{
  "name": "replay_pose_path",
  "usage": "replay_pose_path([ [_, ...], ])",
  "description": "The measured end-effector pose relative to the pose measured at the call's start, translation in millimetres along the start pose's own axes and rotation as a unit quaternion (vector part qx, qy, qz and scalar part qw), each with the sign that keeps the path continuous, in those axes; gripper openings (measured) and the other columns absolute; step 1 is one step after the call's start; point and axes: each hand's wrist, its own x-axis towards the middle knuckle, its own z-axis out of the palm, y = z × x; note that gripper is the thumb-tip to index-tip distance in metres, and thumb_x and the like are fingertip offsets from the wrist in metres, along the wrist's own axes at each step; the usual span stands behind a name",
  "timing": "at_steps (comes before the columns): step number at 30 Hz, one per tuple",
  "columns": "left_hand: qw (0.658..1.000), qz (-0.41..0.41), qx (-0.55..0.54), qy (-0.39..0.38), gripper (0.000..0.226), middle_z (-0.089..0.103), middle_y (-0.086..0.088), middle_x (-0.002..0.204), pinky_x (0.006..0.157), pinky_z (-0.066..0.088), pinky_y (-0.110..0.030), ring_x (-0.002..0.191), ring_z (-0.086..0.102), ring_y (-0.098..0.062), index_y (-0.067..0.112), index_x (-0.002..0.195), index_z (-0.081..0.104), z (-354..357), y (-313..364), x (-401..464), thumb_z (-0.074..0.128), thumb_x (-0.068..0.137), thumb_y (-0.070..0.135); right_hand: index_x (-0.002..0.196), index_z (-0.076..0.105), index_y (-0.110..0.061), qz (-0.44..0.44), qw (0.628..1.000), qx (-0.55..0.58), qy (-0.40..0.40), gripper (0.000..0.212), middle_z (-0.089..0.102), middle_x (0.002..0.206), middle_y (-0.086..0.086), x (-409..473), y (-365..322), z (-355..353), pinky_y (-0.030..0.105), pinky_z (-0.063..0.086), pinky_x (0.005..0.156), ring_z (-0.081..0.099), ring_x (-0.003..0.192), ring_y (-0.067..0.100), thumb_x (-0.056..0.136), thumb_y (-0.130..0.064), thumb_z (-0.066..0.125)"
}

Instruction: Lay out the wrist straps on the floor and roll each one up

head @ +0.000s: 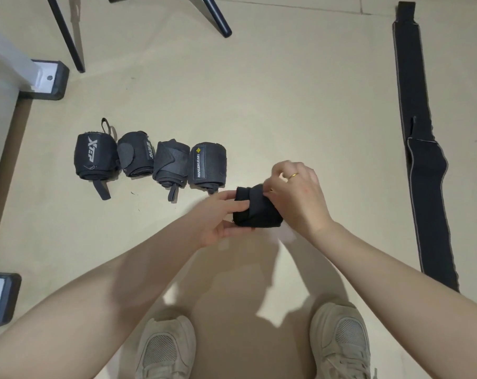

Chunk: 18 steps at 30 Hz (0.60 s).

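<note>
A black rolled strap is held above the tan floor between both hands. The left hand cradles it at its left end, thumb on top and fingers curled beneath. The right hand, on which a gold ring is worn, is curled over the roll's right end, its fingertips pinching the outer flap. Four finished rolls are set in a row on the floor to the left, touching side by side. A long unrolled strap is laid flat at the right, well apart. Two beige shoes are seen at the bottom edge.
</note>
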Motion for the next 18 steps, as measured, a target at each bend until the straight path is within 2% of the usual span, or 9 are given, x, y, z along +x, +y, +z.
replay_pose_path([
  [2,0.999,-0.017,-0.025,-0.009,0.028,0.062,-0.010,0.108,0.069,0.060,-0.035,0.084,0.067,-0.033,0.012,0.119,0.058,-2.1,0.2,-3.7,0.055,0.092,0.006,0.092,0.061,-0.014,-0.065,0.996,-0.061,0.004,0.012,0.047,0.090,-0.016,-1.9,-1.3,-0.5,-0.002,0.018,0.085,0.029,0.097,0.008,0.091,-0.020,0.051],
  [3,0.999,-0.020,-0.029,-0.010,0.027,0.062,-0.012,0.108,0.068,0.060,-0.035,0.084,0.067,-0.033,0.011,0.117,0.059,-3.3,0.7,-5.3,0.055,0.092,0.006,0.092,0.064,-0.013,-0.098,0.993,-0.062,0.010,0.018,0.053,0.089,-0.013,-3.9,-3.4,-1.5,0.002,0.024,0.088,0.036,0.096,0.012,0.092,-0.021,0.048],
  [4,0.999,-0.019,-0.031,-0.008,0.023,0.062,-0.012,0.105,0.068,0.060,-0.035,0.084,0.067,-0.032,0.012,0.113,0.061,-4.4,2.0,-7.3,0.055,0.092,0.006,0.093,0.067,-0.011,-0.128,0.989,-0.071,0.008,0.025,0.059,0.089,-0.007,-6.8,-4.5,-1.2,0.012,0.033,0.091,0.047,0.092,0.021,0.092,-0.024,0.046],
  [6,0.999,-0.012,-0.032,0.000,0.015,0.063,-0.012,0.099,0.067,0.060,-0.034,0.083,0.067,-0.028,0.015,0.101,0.063,-8.2,5.2,-9.0,0.055,0.092,0.006,0.103,0.069,-0.007,-0.186,0.980,-0.062,-0.029,0.040,0.066,0.094,0.002,-11.6,-1.1,0.2,0.032,0.043,0.087,0.058,0.083,0.029,0.090,-0.035,0.045],
  [9,0.999,0.001,-0.031,0.008,0.014,0.063,-0.008,0.094,0.065,0.060,-0.032,0.079,0.067,-0.022,0.017,0.096,0.062,-12.4,9.2,-11.7,0.055,0.091,0.006,0.117,0.061,-0.001,-0.212,0.970,-0.079,-0.094,0.066,0.065,0.107,0.009,-11.5,-1.0,0.7,0.037,0.045,0.088,0.060,0.090,0.032,0.078,-0.054,0.054],
  [11,0.999,0.007,-0.031,0.005,0.017,0.063,-0.008,0.098,0.064,0.060,-0.032,0.079,0.068,-0.024,0.016,0.104,0.062,-14.1,11.2,-13.1,0.056,0.090,0.006,0.116,0.061,-0.001,-0.208,0.969,-0.094,-0.089,0.067,0.065,0.108,0.009,-7.9,-2.9,3.1,0.037,0.045,0.088,0.061,0.090,0.033,0.071,-0.050,0.065],
  [13,1.000,0.021,-0.018,0.014,0.023,0.064,-0.007,0.103,0.063,0.059,-0.031,0.078,0.069,-0.029,0.015,0.110,0.061,-15.1,13.7,-14.7,0.059,0.089,0.006,0.111,0.062,-0.004,-0.174,0.980,-0.057,-0.081,0.058,0.066,0.102,0.006,-6.2,-11.2,4.2,0.032,0.046,0.082,0.062,0.086,0.031,0.066,-0.040,0.071],
  [16,0.999,0.041,0.020,0.026,0.016,0.066,-0.004,0.098,0.065,0.058,-0.029,0.074,0.070,-0.027,0.019,0.104,0.063,-16.2,17.2,-17.6,0.062,0.088,0.013,0.113,0.061,-0.012,-0.068,0.989,0.084,-0.098,0.050,0.064,0.104,0.000,-3.2,-24.4,0.2,0.028,0.045,0.077,0.059,0.093,0.021,0.070,-0.028,0.079],
  [18,0.998,0.053,0.040,0.017,0.011,0.065,0.000,0.093,0.070,0.055,-0.028,0.074,0.068,-0.020,0.023,0.100,0.063,-18.4,21.4,-21.7,0.059,0.091,0.027,0.106,0.064,-0.018,0.024,0.974,0.198,-0.109,0.038,0.067,0.101,0.001,-0.3,-25.8,-5.2,0.029,0.047,0.079,0.061,0.092,0.016,0.071,-0.020,0.080],
])
